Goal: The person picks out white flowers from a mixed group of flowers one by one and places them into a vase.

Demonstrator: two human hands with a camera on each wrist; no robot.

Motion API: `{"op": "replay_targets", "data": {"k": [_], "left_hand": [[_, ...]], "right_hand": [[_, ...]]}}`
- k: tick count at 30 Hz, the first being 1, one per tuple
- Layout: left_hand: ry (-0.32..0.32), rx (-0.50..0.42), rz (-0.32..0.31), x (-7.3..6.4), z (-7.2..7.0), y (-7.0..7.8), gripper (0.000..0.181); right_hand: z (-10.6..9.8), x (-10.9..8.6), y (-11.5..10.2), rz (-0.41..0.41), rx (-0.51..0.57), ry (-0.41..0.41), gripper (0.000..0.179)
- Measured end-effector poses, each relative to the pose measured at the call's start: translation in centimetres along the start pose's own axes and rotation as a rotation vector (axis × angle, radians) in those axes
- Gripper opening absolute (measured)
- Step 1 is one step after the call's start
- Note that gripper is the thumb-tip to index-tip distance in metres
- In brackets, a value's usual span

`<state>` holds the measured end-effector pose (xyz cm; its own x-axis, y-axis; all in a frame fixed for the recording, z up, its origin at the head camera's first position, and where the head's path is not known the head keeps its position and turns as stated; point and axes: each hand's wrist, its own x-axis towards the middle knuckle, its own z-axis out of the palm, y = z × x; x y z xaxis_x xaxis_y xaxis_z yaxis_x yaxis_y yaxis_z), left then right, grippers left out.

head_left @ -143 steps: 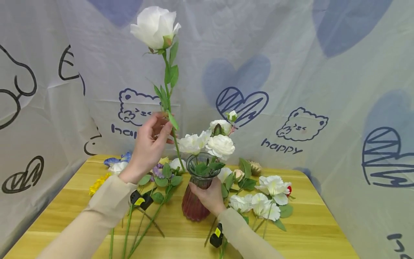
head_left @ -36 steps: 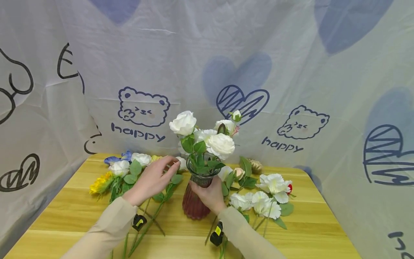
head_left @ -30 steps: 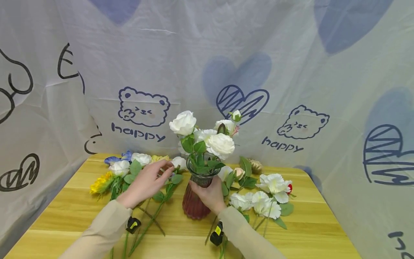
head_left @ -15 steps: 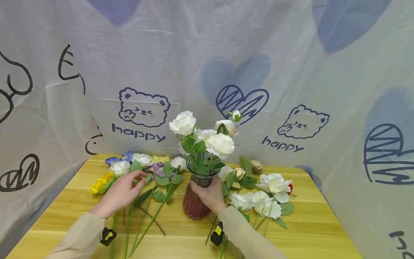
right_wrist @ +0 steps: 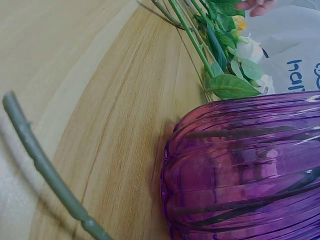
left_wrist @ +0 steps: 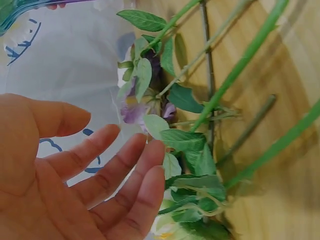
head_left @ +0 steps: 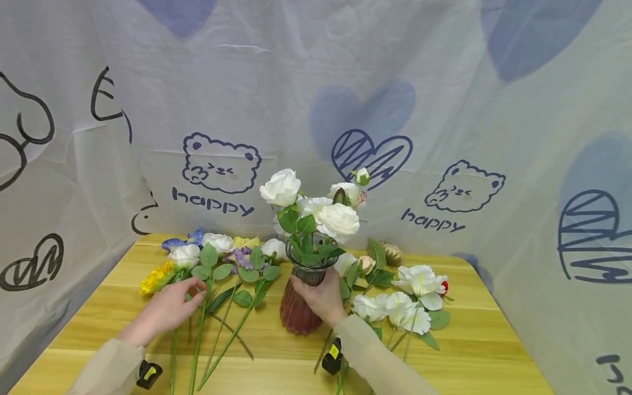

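In the head view my right hand [head_left: 323, 297] grips the ribbed pink glass vase [head_left: 298, 314] just below its rim; the vase stands upright on the table. White flowers fill it, among them a tall rose [head_left: 280, 187] leaning left and a fuller bloom [head_left: 338, 222] in front. The right wrist view shows stems inside the vase's ribbed wall [right_wrist: 240, 165]. My left hand [head_left: 170, 306] hovers over the flowers at the left, beside a sunflower [head_left: 157, 277]. Its fingers are loosely bent and hold nothing, with leaves [left_wrist: 185, 141] close to the fingertips in the left wrist view.
Left of the vase lie white roses [head_left: 185, 255], a blue flower [head_left: 184, 241] and purple blossoms [head_left: 240, 258], their stems pointing to the front edge. On the right lie white flowers [head_left: 418, 281] and a beige one [head_left: 392, 253]. A printed cloth [head_left: 286, 109] hangs behind.
My left hand lowered a white rose into the vase and let it go. It then moved left and down, away from the vase toward the sunflower. My right hand stayed on the vase.
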<state>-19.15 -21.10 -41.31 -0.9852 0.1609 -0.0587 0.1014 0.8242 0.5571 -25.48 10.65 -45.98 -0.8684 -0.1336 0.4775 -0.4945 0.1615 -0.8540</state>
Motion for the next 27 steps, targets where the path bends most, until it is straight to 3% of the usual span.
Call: {"op": "replay_targets", "data": {"k": [5,15,27], "left_hand": [[-0.080,-0.041,-0.040,-0.3,0.6,-0.5,0.031],[-0.143,-0.063,-0.056,-0.6,2.2,-0.8,0.028],[-0.146,-0.093,-0.033,-0.8,3.3,-0.7,0.022]], "right_hand": [[-0.1,0.0,-0.1,-0.007,0.001,0.001,0.061],[0.0,-0.1,0.0,0.029,-0.022,0.010,0.058],[0.0,-0.1,-0.2,0.020,-0.011,0.008,0.057]]}}
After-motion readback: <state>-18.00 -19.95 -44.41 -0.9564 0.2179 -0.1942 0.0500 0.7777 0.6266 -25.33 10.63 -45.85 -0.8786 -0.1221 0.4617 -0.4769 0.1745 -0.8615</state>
